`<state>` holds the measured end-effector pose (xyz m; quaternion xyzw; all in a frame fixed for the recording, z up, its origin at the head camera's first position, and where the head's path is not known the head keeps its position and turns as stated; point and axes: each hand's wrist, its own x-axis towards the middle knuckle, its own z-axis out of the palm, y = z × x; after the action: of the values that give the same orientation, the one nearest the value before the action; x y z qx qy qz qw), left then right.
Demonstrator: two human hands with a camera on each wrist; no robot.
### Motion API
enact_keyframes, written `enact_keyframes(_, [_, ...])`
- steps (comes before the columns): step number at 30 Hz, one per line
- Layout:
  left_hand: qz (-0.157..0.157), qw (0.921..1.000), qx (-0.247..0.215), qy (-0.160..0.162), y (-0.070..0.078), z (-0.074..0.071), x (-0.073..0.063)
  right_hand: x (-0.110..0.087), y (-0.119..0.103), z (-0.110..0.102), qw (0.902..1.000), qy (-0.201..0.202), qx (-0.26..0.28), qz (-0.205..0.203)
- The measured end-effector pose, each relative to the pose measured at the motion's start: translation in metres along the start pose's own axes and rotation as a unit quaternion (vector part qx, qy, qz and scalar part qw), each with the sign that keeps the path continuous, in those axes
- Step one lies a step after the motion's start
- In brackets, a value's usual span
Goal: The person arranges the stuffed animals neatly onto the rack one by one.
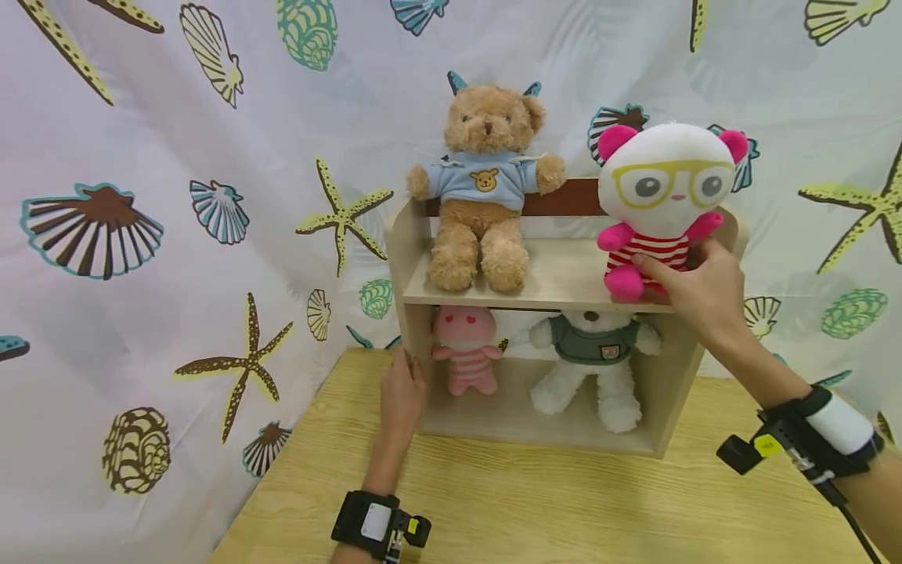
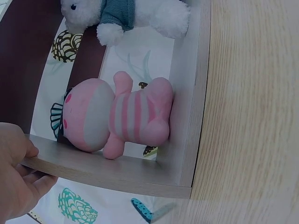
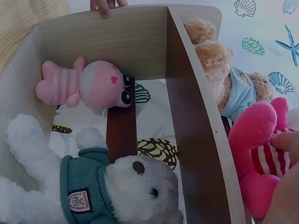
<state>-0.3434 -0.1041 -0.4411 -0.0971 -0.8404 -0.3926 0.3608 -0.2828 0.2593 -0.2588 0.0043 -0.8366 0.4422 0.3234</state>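
My right hand (image 1: 708,294) grips a plush panda (image 1: 672,184) by its red-and-white striped body, over the right end of the upper shelf. The panda has a white head, yellow glasses and pink ears; whether it touches the board cannot be told. My left hand (image 2: 16,170) pinches the left side panel (image 2: 103,175) of a small wooden shelf unit (image 1: 535,439), thumb and fingers on opposite faces. On the upper shelf sits a brown teddy bear (image 1: 486,180) in a light blue hoodie. Below are a pink striped plush (image 1: 470,364) and a white plush (image 3: 140,179) in a green sweater.
The shelf unit stands on a light wooden table (image 1: 493,509). Behind and to the left hangs a white cloth (image 1: 268,102) printed with shells and starfish. A dark cross board (image 1: 578,196) runs along the upper shelf's back. Each wrist wears a strapped camera.
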Motion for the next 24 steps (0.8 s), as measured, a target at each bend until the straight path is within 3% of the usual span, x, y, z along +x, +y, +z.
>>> enact_keyframes(14, [-0.022,0.9995,0.001,-0.021,0.002,0.0,0.0,0.012,0.003,0.011,1.0,0.001,0.009,-0.005])
enact_keyframes(24, [-0.019,0.9996,0.001,-0.022,0.003,-0.001,0.0,0.02,0.004,0.014,0.9994,-0.02,-0.008,0.028])
